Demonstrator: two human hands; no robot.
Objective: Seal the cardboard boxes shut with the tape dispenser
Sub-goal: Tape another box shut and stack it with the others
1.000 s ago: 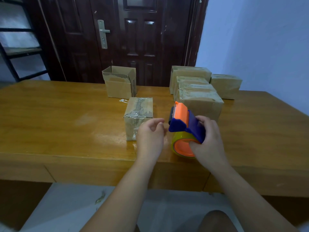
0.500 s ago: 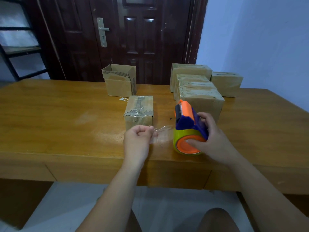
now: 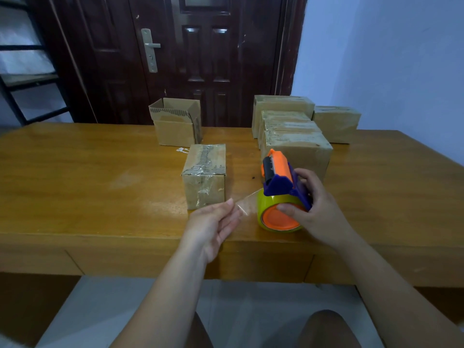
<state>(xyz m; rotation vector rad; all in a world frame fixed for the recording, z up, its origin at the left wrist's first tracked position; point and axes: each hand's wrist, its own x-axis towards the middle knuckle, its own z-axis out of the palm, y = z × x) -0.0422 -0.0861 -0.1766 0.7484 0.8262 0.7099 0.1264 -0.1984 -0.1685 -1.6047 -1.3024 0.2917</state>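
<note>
Tape dispenser (image 3: 277, 180): held just above the near edge of the table (image 3: 75, 187), right of centre; purple frame, orange head at the top, yellow-green roll on an orange core below

Right hand (image 3: 319, 212): fingers wrapped round the purple handle, thumb across the orange core; a firm hold

Left hand (image 3: 213, 228): thumb and forefinger pinch the tape end (image 3: 241, 205), a short clear strip spanning from the roll to the fingers; the other fingers lie relaxed

Near box (image 3: 204, 175): just beyond the left hand and left of the dispenser, untouched; flaps closed, wrinkled tape across the top and down the near face

Open box (image 3: 175, 121): far side, flaps up, no tape over the opening

Sealed boxes (image 3: 296, 146): cluster at far right, just behind the dispenser

Handling, judged:
- dispenser looks like rigid, light plastic, so one hand should suffice; take it by the handle, clear of the cutting edge, which I cannot make out but presume sits at the orange head
- tape is thin, limp and sticky on one side; slack will let it fold on itself or cling to fingers, so hold only the very end and keep it taut
- boxes look small, light and thin-walled; likely to slide on the glossy table under a pull and to dent on top, so steady a side wall with the free hand and press lightly along the seam
</note>
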